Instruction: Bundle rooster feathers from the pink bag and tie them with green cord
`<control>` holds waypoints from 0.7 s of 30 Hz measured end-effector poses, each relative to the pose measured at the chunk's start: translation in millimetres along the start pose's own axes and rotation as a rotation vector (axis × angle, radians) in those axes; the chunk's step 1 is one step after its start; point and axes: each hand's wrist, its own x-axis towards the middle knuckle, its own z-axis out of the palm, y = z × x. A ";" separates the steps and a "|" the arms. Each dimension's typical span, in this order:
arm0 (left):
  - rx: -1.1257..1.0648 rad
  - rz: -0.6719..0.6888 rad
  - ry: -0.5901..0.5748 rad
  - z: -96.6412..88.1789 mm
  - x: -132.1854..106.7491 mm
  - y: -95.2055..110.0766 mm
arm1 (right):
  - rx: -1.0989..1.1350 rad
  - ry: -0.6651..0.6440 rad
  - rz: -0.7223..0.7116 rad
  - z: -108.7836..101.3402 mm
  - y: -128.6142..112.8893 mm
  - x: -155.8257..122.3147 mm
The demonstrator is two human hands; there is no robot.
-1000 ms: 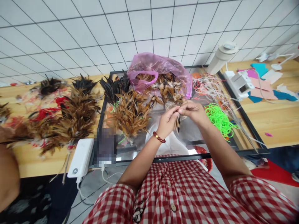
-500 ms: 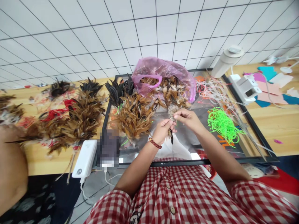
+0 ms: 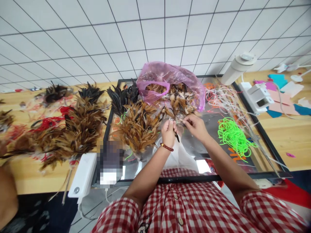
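My left hand [image 3: 169,132], a beaded bracelet on its wrist, is closed around a feather; the dark tip [image 3: 178,138] sticks out below the fingers. Just to its right, my right hand [image 3: 195,127] has thumb and forefinger pinched together. Pale fluff [image 3: 180,120] shows between the two hands, but what the right fingertips hold is too small to make out. Behind them, a pink plastic bag [image 3: 175,69] lies open over loose brown feathers [image 3: 181,98]. Left of my hands is a bushy bundle of brown feathers [image 3: 139,124], with black feathers [image 3: 122,98] beyond it.
A black-framed glass panel [image 3: 194,178] lies beneath my hands. Green cord [image 3: 234,136] and pale strings [image 3: 223,97] are on the right, near a white bottle [image 3: 239,68]. On the left are more feathers [image 3: 82,124], a power bank [image 3: 83,174], a phone [image 3: 110,158] and another person's arm [image 3: 8,191].
My hands have moved apart: the left rose slightly and turned upright, the right drew off to the right. The pale fluff between them looks smaller. The other person's arm shifted left.
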 end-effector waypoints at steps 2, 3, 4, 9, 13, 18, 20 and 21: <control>0.016 0.010 -0.019 -3.1 -1.5 -3.8 | 0.198 0.073 0.063 2.2 1.6 -2.5; 0.018 0.015 -0.025 -3.8 -2.3 -5.1 | 0.283 0.097 0.097 4.0 0.9 -4.3; 0.018 0.019 -0.032 -4.1 -3.1 -5.9 | 0.363 0.114 0.125 6.2 -0.9 -6.2; 0.038 0.011 -0.099 -3.2 -4.9 -8.3 | 0.714 0.143 0.230 15.0 -19.1 -14.0; 0.015 0.005 -0.097 -4.7 -3.3 -9.9 | 0.784 0.111 0.277 14.6 -25.9 -13.8; 0.012 -0.002 -0.167 -5.7 -2.4 -10.6 | 0.819 0.077 0.298 14.9 -23.9 -11.3; 0.006 -0.012 -0.202 -5.0 -3.0 -10.1 | 0.835 0.062 0.309 15.9 -23.7 -11.4; -0.001 -0.022 -0.209 -4.3 -3.5 -9.0 | 0.827 0.042 0.312 15.7 -23.2 -11.5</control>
